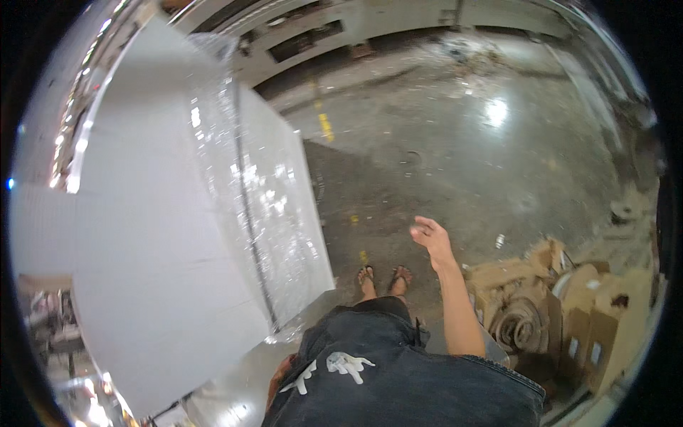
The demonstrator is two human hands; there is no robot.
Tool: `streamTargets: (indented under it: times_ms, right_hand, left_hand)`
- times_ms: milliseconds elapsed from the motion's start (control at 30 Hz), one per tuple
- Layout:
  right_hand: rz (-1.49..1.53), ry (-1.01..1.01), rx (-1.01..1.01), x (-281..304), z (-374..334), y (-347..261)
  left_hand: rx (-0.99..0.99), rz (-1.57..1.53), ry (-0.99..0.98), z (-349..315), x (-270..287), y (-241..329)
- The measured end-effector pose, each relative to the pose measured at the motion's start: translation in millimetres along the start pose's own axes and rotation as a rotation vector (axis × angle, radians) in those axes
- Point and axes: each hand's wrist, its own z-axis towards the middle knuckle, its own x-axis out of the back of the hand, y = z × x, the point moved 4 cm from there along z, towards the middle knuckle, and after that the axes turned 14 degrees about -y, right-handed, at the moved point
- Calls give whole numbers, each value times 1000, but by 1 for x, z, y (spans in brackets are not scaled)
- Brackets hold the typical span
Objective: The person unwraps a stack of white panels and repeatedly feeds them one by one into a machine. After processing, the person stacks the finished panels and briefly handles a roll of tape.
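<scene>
My right hand (pixel 431 238) is held out over the grey floor, ahead of my body. Its fingers are apart and a little curled, with nothing in them. Along my left side only a sliver of bare skin shows past the dark shirt; the left hand itself cannot be made out. On the left stands a large stack of white sheets or panels (pixel 149 213), close to me. Clear plastic film (pixel 281 206) covers its right part, crinkled and shiny, and a thin dark strap (pixel 245 199) runs down over the film. Neither hand visibly touches the stack.
At the right lie torn cardboard boxes (pixel 605 331), with a coiled brown roll (pixel 519 324) among them. Yellow marks (pixel 325 127) line the concrete floor (pixel 441 156). Debris (pixel 473 55) lies far off, near a long pale machine base (pixel 398 25). My sandalled feet (pixel 397 277) stand beside the stack.
</scene>
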Motion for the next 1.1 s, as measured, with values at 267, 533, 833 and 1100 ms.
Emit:
streamTargets:
  times_ms: [267, 533, 833, 1100]
  right_hand:
    - [86, -419, -153, -202, 30, 176]
    - [-214, -631, -553, -414, 31, 269]
    - [-278, 25, 190, -381, 31, 249]
    - [-286, -227, 575, -441, -71, -39]
  left_hand:
    - [-169, -788, 789, -106, -31, -88]
    - [-864, -486, 1626, -274, 135, -94]
    - [-1013, 261, 1827, -561, 305, 58]
    - [-627, 462, 1488, -589, 516, 140]
